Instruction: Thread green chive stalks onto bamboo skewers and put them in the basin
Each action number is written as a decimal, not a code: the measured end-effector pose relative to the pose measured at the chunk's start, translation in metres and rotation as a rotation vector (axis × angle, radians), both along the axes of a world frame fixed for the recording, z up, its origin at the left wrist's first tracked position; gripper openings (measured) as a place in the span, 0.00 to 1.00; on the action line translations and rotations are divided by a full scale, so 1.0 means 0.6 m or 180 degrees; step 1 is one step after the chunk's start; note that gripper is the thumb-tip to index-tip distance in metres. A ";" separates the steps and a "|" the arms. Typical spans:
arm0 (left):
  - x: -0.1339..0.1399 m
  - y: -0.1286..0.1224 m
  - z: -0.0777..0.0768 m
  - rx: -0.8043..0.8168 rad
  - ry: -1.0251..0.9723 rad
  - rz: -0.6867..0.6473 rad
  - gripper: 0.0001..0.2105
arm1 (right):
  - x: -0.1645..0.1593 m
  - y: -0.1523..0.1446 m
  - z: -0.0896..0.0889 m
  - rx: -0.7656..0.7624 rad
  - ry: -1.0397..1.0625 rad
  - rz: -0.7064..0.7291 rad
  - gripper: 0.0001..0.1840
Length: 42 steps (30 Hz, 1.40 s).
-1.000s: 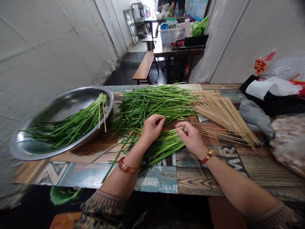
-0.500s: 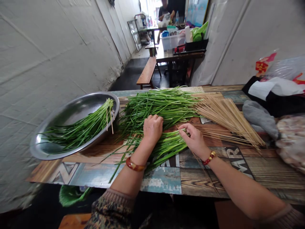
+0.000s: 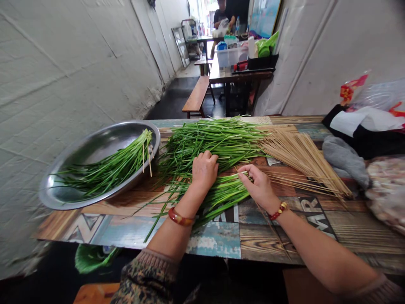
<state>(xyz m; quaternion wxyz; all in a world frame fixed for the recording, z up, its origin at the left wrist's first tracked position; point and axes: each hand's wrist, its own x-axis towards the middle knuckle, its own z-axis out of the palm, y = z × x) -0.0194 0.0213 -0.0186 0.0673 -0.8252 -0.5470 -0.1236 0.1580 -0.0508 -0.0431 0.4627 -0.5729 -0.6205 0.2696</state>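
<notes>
My left hand (image 3: 205, 169) is curled over a small bunch of garlic chives (image 3: 229, 190) on the near side of the table; its fingertips are hidden from above. At the pale stem ends of that bunch, my right hand (image 3: 258, 185) pinches with thumb and forefinger. Behind both hands spreads a larger pile of chives (image 3: 218, 135). Thin bamboo skewers (image 3: 300, 158) lie fanned out to the right, several with their tips close to my right hand. A metal basin (image 3: 72, 169) on the left holds more chives, with two skewers through their stem ends.
The wood-patterned table (image 3: 209, 242) runs across the view. On its right are a grey cloth (image 3: 343, 158) and a clear bag of pale pieces (image 3: 387, 190). Beyond stand a bench (image 3: 196, 95), another table with a plastic bin (image 3: 232, 55), and a person (image 3: 220, 19).
Both hands keep nearly the same place and grip on the chives. The view has tilted slightly, and the things on the table look unmoved.
</notes>
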 end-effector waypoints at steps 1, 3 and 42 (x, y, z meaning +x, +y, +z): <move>0.000 0.000 0.001 -0.0020 0.0004 -0.0017 0.07 | 0.000 0.000 0.000 0.0002 0.0010 0.0003 0.09; 0.000 0.001 0.003 -0.0028 0.0022 -0.0056 0.06 | -0.001 -0.001 0.002 0.0010 0.0007 0.0002 0.09; 0.016 -0.018 0.012 -0.0930 -0.2829 -0.1103 0.06 | -0.002 -0.013 0.015 0.0273 -0.0034 -0.0024 0.14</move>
